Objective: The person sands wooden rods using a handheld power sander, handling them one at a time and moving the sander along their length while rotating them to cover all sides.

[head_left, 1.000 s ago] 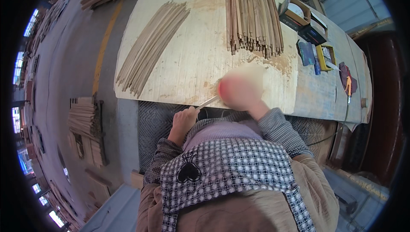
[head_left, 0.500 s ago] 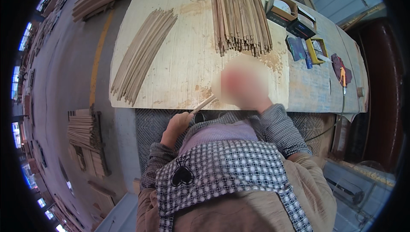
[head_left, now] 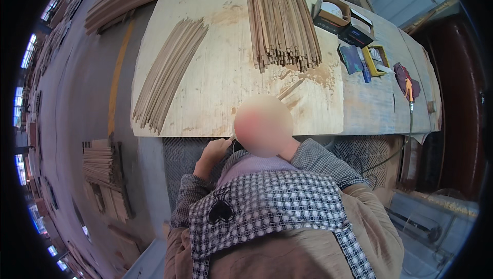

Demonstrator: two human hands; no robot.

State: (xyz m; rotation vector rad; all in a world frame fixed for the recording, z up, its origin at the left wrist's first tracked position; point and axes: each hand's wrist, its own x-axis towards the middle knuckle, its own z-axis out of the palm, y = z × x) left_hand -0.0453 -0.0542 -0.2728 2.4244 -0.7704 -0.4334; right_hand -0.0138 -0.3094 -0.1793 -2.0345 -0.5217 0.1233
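A thin wooden stick (head_left: 291, 89) slants over the front of the pale board-topped table, its far end past my right hand. My left hand (head_left: 214, 151) is closed round its near end, just off the table's front edge. Over the middle of the stick is my right hand (head_left: 264, 126), close beside the left; a round blur covers its fingers, so its grip is hidden. Beyond the hands lies a thick bundle of wooden sticks (head_left: 284, 24). A smaller spread of sticks (head_left: 171, 73) rests on the left of the table.
Open boxes (head_left: 332, 21), a yellow box (head_left: 376, 62) and a blue packet (head_left: 352, 59) stand on the table's right side. Farther right, an orange air blow gun (head_left: 409, 89) with a hose lies on a dark cloth. Wood stacks (head_left: 98, 162) stand on the floor at left.
My right hand has slid left and nearer along the stick, toward my left hand. The stick's far end now shows beyond it. My left hand has barely moved.
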